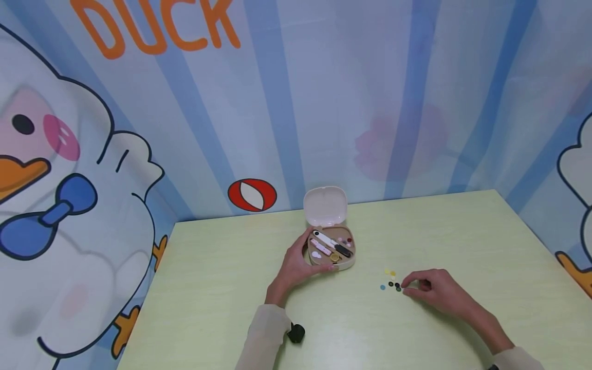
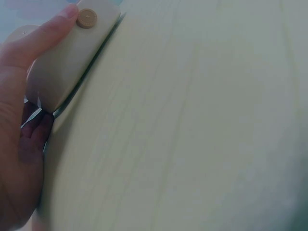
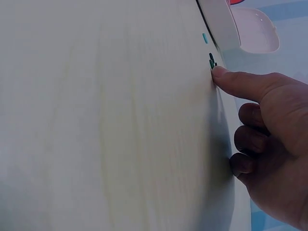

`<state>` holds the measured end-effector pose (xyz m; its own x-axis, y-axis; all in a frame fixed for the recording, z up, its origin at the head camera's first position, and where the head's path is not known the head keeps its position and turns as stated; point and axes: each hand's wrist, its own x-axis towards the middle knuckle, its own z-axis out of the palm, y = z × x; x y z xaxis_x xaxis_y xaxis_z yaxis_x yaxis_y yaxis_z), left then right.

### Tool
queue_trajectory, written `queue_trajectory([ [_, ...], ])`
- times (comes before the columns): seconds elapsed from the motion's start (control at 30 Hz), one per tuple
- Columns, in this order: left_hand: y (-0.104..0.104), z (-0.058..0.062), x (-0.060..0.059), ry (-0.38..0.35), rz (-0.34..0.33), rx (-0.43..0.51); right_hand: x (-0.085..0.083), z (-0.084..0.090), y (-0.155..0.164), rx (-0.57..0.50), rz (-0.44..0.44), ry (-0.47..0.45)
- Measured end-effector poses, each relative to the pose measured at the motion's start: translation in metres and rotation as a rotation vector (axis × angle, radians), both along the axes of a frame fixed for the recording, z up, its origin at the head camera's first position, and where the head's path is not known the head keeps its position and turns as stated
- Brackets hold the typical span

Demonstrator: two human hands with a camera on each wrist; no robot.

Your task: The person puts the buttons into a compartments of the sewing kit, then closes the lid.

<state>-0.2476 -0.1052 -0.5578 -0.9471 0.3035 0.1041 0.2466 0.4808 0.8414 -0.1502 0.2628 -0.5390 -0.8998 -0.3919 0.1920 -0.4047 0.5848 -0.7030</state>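
A small beige sewing kit case (image 1: pixel 343 265) stands on the table with its pale lid (image 1: pixel 325 205) raised at the back. My left hand (image 1: pixel 296 264) grips it, thumb along the front by a round tan button clasp (image 2: pixel 87 18), fingers around the left side. Inside lie a white-and-black tool (image 1: pixel 330 242), a pink stick-shaped tool (image 1: pixel 320 247) and several small buttons. My right hand (image 1: pixel 439 290) reaches in from the right, thumb and index fingertips slightly apart beside the dark green buttons (image 1: pixel 399 289). In the right wrist view the thumb tip is right at these buttons; its other fingers are curled.
Nearby on the table lie a blue button (image 1: pixel 382 288) and some yellow ones (image 1: pixel 392 273). A black object (image 1: pixel 296 333) sits at the left sleeve cuff. Behind the pale wood-grain table (image 1: pixel 222 288), a printed duck curtain (image 1: pixel 324 103) hangs at its back edge.
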Motion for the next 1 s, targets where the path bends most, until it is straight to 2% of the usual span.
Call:
queue_trajectory([
  [0.43, 0.0000, -0.0013, -0.0006, 0.001, -0.001, -0.004, 0.0000, 0.0056, 0.0057, 0.011, 0.064, -0.043],
  [1.0, -0.0002, -0.0016, -0.0006, -0.009, 0.006, -0.006, -0.0053, 0.0064, 0.0071, 0.056, 0.036, -0.098],
])
